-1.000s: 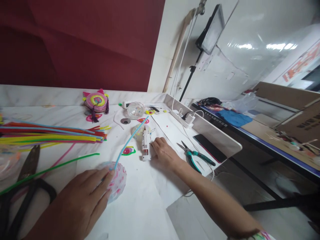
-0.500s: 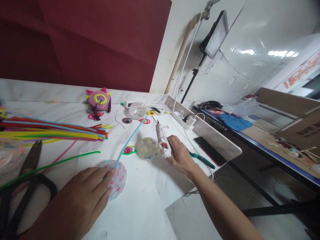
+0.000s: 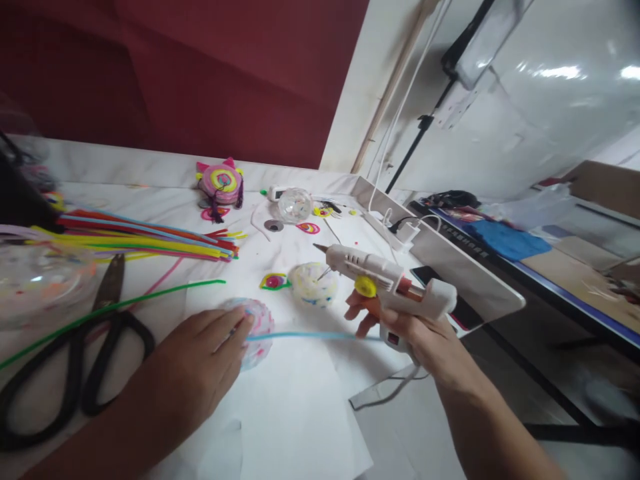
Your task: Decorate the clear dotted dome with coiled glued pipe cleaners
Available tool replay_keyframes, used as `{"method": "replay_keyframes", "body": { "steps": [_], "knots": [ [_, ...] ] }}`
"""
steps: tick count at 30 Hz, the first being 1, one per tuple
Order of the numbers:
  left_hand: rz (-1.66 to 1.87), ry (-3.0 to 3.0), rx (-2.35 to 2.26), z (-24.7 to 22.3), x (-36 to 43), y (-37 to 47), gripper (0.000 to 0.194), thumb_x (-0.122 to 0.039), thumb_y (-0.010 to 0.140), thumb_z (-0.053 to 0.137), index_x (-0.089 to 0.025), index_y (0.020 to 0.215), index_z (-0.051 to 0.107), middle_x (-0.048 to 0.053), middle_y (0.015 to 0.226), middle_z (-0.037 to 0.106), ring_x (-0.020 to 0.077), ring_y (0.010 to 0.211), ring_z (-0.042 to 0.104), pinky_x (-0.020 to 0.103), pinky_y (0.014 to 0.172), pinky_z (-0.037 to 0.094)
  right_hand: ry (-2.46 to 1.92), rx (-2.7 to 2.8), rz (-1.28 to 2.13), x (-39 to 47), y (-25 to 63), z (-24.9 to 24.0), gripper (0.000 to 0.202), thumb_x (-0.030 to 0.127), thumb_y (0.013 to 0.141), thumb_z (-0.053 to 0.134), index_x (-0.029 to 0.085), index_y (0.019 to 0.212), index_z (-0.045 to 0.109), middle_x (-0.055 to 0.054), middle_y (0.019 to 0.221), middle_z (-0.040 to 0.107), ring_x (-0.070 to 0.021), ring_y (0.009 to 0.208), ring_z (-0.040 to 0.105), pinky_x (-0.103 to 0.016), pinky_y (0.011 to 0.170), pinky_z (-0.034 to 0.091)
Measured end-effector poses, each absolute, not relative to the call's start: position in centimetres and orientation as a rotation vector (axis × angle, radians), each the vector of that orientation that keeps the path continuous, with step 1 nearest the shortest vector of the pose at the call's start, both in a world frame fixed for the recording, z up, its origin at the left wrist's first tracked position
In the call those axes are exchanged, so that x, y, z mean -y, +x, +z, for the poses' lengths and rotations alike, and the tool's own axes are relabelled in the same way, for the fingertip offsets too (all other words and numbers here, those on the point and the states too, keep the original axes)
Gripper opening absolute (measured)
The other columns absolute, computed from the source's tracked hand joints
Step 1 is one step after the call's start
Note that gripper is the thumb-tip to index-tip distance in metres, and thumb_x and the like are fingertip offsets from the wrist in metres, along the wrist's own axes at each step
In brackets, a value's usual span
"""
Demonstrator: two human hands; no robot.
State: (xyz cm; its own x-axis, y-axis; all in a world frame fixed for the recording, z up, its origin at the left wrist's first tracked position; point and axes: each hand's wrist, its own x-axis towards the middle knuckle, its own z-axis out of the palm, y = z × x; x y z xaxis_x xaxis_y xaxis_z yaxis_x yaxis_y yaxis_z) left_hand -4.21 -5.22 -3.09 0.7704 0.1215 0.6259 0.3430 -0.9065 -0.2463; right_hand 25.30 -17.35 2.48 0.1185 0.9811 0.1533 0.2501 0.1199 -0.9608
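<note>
My left hand [image 3: 200,357] lies over a round translucent piece with pink spots [image 3: 264,320], fingers together. A light blue pipe cleaner [image 3: 313,335] runs from its fingertips across to my right hand [image 3: 425,343]. That hand grips a white hot glue gun [image 3: 370,265] by the handle, its nozzle pointing left above the paper. Just below the nozzle sits a second round translucent piece with yellow and blue spots [image 3: 315,287]. Beside it is a small pink, yellow and green eye-shaped coil [image 3: 274,282].
Black-handled scissors [image 3: 117,320] and a green pipe cleaner [image 3: 165,295] lie at left, near a bundle of coloured pipe cleaners [image 3: 150,243]. A decorated pink round craft [image 3: 223,183] stands behind. A clear round piece [image 3: 295,205] and a phone [image 3: 467,313] are farther right.
My right hand has lifted the glue gun off the table and brought it nearer, nozzle now leftward. The blue pipe cleaner has swung from pointing away to pointing right.
</note>
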Motion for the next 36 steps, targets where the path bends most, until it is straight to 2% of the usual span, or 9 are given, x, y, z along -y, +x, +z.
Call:
{"method": "replay_keyframes", "body": {
  "steps": [5,8,11,15,18,22,28,33,36],
  "knots": [
    [-0.895,-2.667,0.461,-3.6,5.2,-4.4,0.031,-0.014,0.101,0.038,-0.017,0.115,0.065,0.009,0.111,0.076,0.0245,0.102,0.071,0.039,0.09,0.059,-1.205,1.332,1.12,17.2,23.7,2.0,0.019,0.035,0.097,0.062,0.021,0.106,0.072,-0.007,0.1,0.071,-0.018,0.087,0.069,-0.028,0.072,0.06],
    [-0.922,-2.702,0.479,-3.8,5.1,-4.7,0.029,-0.013,0.101,0.04,-0.017,0.117,0.064,0.009,0.114,0.075,0.0247,0.105,0.07,0.041,0.092,0.058,-1.171,1.345,1.187,16.6,23.4,1.9,0.023,0.038,0.098,0.061,0.019,0.106,0.071,-0.007,0.098,0.07,-0.0167,0.082,0.068,-0.027,0.068,0.059],
    [-0.975,-2.687,0.436,-3.6,4.9,-4.6,0.026,-0.012,0.1,0.043,-0.015,0.115,0.064,0.01,0.108,0.076,0.0226,0.1,0.071,0.037,0.091,0.059,-1.163,1.375,1.282,15.8,23.3,2.0,0.027,0.039,0.097,0.06,0.016,0.106,0.07,-0.008,0.096,0.069,-0.0145,0.069,0.067,-0.029,0.063,0.058],
    [-1.091,-2.678,0.478,-3.0,5.0,-4.2,0.021,-0.013,0.101,0.044,-0.015,0.106,0.063,0.007,0.095,0.075,0.0195,0.089,0.07,0.032,0.086,0.059,-1.16,1.368,1.42,14.7,23.0,2.4,0.022,0.035,0.093,0.06,0.014,0.096,0.067,-0.007,0.089,0.069,-0.0123,0.059,0.064,-0.027,0.056,0.055],
    [-1.097,-2.708,0.508,-2.6,5.2,-4.1,0.024,-0.014,0.102,0.04,-0.016,0.101,0.064,0.006,0.093,0.074,0.0186,0.087,0.07,0.031,0.084,0.059,-1.183,1.359,1.511,14.0,22.8,2.5,0.021,0.033,0.088,0.059,0.013,0.089,0.067,-0.004,0.081,0.069,-0.0119,0.054,0.064,-0.025,0.051,0.05],
    [-1.04,-2.751,0.595,-2.9,5.2,-4.6,0.03,-0.019,0.104,0.036,-0.018,0.103,0.066,0.006,0.098,0.075,0.0194,0.09,0.071,0.032,0.08,0.06,-1.279,1.4,1.618,13.4,22.8,2.5,0.025,0.032,0.088,0.054,0.013,0.09,0.07,-0.004,0.076,0.07,-0.0121,0.054,0.067,-0.024,0.053,0.047],
    [-0.958,-2.882,0.787,-4.5,5.0,-5.1,0.027,-0.024,0.103,0.041,-0.023,0.105,0.068,0.004,0.105,0.075,0.0201,0.099,0.07,0.036,0.086,0.061,-1.298,1.383,1.669,12.7,22.8,2.1,0.028,0.035,0.087,0.054,0.013,0.089,0.071,-0.003,0.073,0.071,-0.0131,0.053,0.066,-0.025,0.053,0.047],
    [-0.994,-2.882,0.78,-3.8,5.1,-4.8,0.034,-0.022,0.104,0.035,-0.023,0.098,0.069,0.004,0.095,0.075,0.0184,0.089,0.07,0.033,0.077,0.062,-1.298,1.334,1.676,12.3,22.7,1.6,0.029,0.035,0.087,0.055,0.012,0.089,0.072,-0.004,0.072,0.071,-0.0136,0.053,0.065,-0.025,0.053,0.049],
    [-1.006,-2.844,0.704,-3.3,5.1,-4.7,0.031,-0.022,0.105,0.037,-0.02,0.098,0.067,0.004,0.094,0.074,0.0177,0.086,0.07,0.032,0.075,0.062,-1.267,1.322,1.697,12.2,22.8,1.4,0.03,0.036,0.087,0.055,0.011,0.088,0.072,-0.005,0.071,0.07,-0.0138,0.053,0.065,-0.025,0.051,0.049]
  ]
}}
